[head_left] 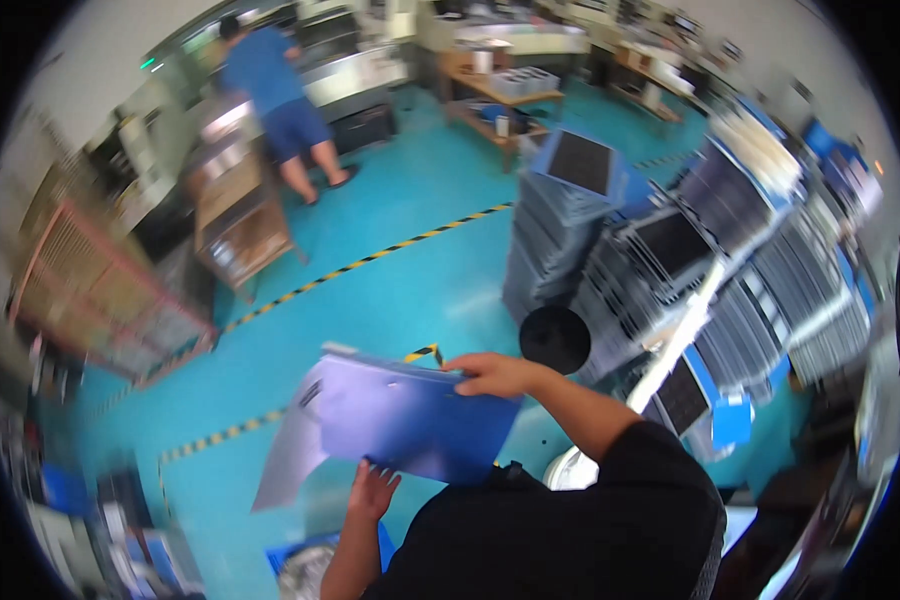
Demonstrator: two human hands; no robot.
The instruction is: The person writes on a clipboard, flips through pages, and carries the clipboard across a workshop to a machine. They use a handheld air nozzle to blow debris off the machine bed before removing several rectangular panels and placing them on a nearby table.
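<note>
A thin blue folder-like sheet is held tilted in front of my body, with a paler lilac flap hanging on its left side. My right hand is closed on its upper right edge, thumb and fingers pinching it. Just under the lower edge is my left hand. Its fingers are apart and the fingertips reach the edge; whether they press on it is hard to see. What lies behind the sheet is hidden.
Stacks of grey trays stand to the right, beside a round black stool-like disc. A pinkish rack and wooden table are at left. A person in blue works far off. Striped tape crosses the floor.
</note>
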